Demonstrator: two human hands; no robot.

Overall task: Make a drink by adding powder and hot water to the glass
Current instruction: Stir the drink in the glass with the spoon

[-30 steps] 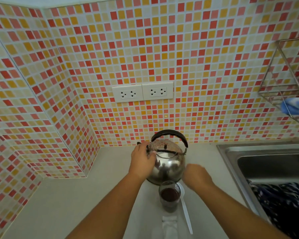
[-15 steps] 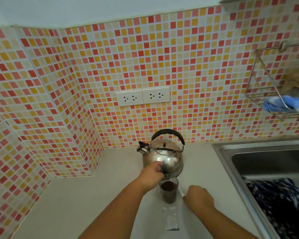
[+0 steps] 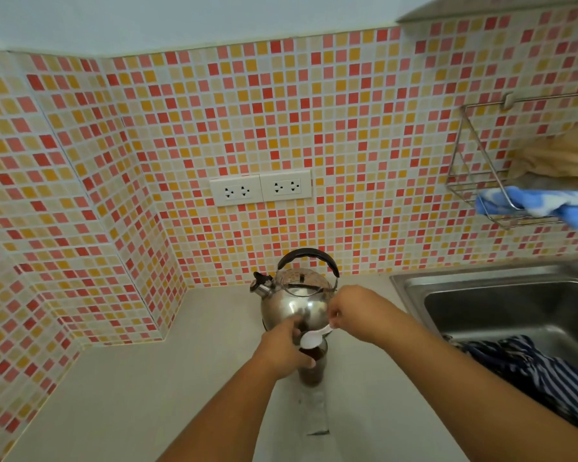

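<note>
We see our left hand (image 3: 282, 350) wrapped around the glass (image 3: 312, 363), full of dark brown drink; our right hand (image 3: 354, 310) pinches a white spoon (image 3: 311, 338) over it, kettle (image 3: 296, 303) at 12 o'clock.

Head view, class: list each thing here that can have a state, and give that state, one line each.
Glass: upright, holds dark drink, gripped by left hand.
Spoon: held by right hand, bowl over the glass.
Kettle: upright on counter, lid on.
Sachet: lying flat on counter.
Sockets: nothing plugged in.
</note>
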